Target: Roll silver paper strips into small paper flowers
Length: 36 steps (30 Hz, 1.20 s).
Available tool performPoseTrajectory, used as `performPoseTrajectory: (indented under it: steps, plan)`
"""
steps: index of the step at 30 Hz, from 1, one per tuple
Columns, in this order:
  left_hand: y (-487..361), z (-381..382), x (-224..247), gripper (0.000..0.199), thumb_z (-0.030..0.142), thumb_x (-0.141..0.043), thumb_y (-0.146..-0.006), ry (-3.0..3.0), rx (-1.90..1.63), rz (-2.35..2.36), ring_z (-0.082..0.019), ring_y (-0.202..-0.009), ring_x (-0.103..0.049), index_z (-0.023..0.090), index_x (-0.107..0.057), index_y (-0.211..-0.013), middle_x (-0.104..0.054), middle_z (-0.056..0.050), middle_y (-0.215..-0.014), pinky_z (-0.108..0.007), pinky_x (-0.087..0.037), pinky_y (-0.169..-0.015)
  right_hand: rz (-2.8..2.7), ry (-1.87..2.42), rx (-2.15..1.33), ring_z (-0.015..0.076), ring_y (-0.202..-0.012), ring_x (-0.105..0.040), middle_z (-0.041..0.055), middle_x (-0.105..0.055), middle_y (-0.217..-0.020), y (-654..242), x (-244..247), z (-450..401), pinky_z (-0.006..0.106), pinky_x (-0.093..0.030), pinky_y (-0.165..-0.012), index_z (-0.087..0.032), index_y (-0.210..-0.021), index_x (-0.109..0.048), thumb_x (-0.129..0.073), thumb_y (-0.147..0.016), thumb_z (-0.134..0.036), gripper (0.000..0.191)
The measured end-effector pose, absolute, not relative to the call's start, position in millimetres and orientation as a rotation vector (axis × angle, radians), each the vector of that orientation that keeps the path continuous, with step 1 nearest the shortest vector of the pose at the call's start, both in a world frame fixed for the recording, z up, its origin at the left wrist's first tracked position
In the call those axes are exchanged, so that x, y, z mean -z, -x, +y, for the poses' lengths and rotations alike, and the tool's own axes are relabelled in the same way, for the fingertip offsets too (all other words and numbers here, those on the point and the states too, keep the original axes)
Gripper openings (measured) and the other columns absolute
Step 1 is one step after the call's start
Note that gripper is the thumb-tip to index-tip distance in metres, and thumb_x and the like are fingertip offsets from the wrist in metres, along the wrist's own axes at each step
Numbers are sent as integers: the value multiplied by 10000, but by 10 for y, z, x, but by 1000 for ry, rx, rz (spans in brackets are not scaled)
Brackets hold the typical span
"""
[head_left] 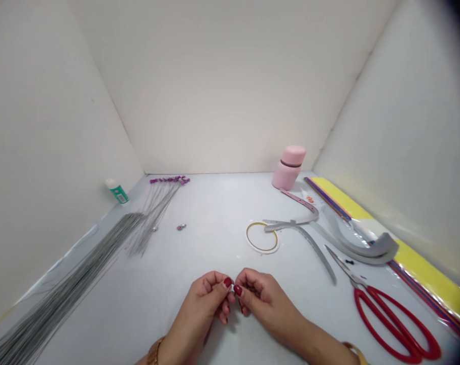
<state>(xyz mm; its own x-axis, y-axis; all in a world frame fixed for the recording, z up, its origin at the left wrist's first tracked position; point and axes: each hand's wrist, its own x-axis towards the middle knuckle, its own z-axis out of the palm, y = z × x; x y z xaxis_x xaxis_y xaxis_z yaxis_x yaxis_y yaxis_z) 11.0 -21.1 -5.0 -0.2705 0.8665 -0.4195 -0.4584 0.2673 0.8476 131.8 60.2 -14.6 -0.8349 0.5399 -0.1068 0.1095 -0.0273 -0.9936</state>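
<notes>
My left hand [206, 300] and my right hand [263, 300] meet over the table at the lower middle. Both hands pinch a tiny white piece [232, 288] between thumbs and fingertips; most of it is hidden by the fingers. Beyond them and a little to the right, a white ring of tape [248, 242] lies flat. Two small silvery and reddish bits [181, 227] rest on the table ahead of my left hand. Red-handled scissors [395, 324] lie to the right of my right hand, blades slightly apart.
Grey wires [70, 284] spread along the left, near purple-tipped stems [159, 203] and a green-and-white tube [118, 193]. A pink flask [288, 168] stands at the back. Grey strips [317, 246], a pink strip [298, 200] and packaged coloured sheets [416, 258] lie right. White walls enclose the table.
</notes>
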Motion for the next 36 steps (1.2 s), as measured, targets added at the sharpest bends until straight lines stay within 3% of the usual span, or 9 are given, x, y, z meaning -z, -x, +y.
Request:
performPoseTrajectory:
  steps: [9, 12, 15, 20, 23, 27, 29, 32, 36]
  plan:
    - [-119, -230, -14, 185, 241, -612, -735, -272, -1332, 1140, -45, -423, -354, 132, -523, -614, -487, 38, -536, -145, -248, -372, -1848, 687, -2038, 91, -523, -483, 11, -600, -680, -1316, 173, 613, 208, -378, -514, -152, -731, -522, -511, -821, -344, 212]
    - [-92, -220, -20, 124, 221, -624, -730, -338, -1324, 1105, -57, -494, -445, 117, -557, -717, -549, 7, -603, -146, -327, -442, -1786, 714, -2073, 90, -517, -491, 0, -588, -650, -1318, 192, 629, 205, -376, -510, -151, -723, -511, -531, -807, -356, 222]
    - [-60, -206, 23, 187, 222, -665, -687, -478, -1295, 1217, -62, -494, -485, 104, -571, -797, -579, 1, -607, -155, -368, -478, -1745, 729, -2099, 89, -500, -485, -20, -553, -594, -1320, 199, 639, 203, -371, -497, -150, -718, -505, -557, -787, -372, 239]
    - [-44, -207, 75, 280, 377, -628, -682, -632, -1194, 1474, -41, -339, -346, 131, -565, -800, -511, 56, -536, -159, -243, -310, -1775, 745, -2076, 89, -487, -481, -34, -526, -566, -1319, 183, 642, 207, -372, -499, -153, -708, -508, -557, -781, -391, 253]
    - [-53, -215, 34, 212, 345, -603, -707, -576, -1170, 1435, -29, -331, -278, 141, -552, -738, -459, 75, -498, -154, -178, -310, -1773, 756, -2060, 90, -485, -483, -38, -520, -566, -1318, 179, 647, 208, -375, -495, -157, -710, -504, -553, -780, -400, 257]
    - [-66, -215, -29, 101, 213, -580, -710, -514, -1208, 1248, -65, -480, -437, 125, -552, -669, -548, 5, -608, -159, -341, -443, -1750, 752, -2063, 88, -489, -487, -28, -542, -582, -1312, 189, 652, 206, -375, -492, -158, -713, -496, -538, -792, -395, 254]
    - [-68, -216, -45, 84, 199, -569, -718, -499, -1207, 1231, -71, -507, -447, 125, -552, -682, -553, -3, -635, -165, -353, -472, -1747, 752, -2067, 86, -488, -486, -26, -547, -583, -1312, 197, 651, 204, -372, -491, -157, -714, -494, -535, -797, -384, 245]
    - [-66, -225, -58, 87, 219, -551, -733, -482, -1169, 1297, -55, -439, -333, 144, -534, -694, -490, 31, -600, -157, -229, -372, -1758, 750, -2053, 86, -491, -487, -34, -530, -572, -1319, 212, 652, 205, -377, -496, -158, -723, -493, -520, -812, -366, 228]
    - [-71, -240, -76, 89, 225, -522, -742, -455, -1151, 1365, -56, -419, -219, 151, -516, -692, -395, 68, -528, -182, -122, -366, -1772, 758, -2034, 86, -489, -488, -44, -504, -567, -1324, 211, 650, 207, -386, -499, -160, -727, -495, -517, -814, -364, 222]
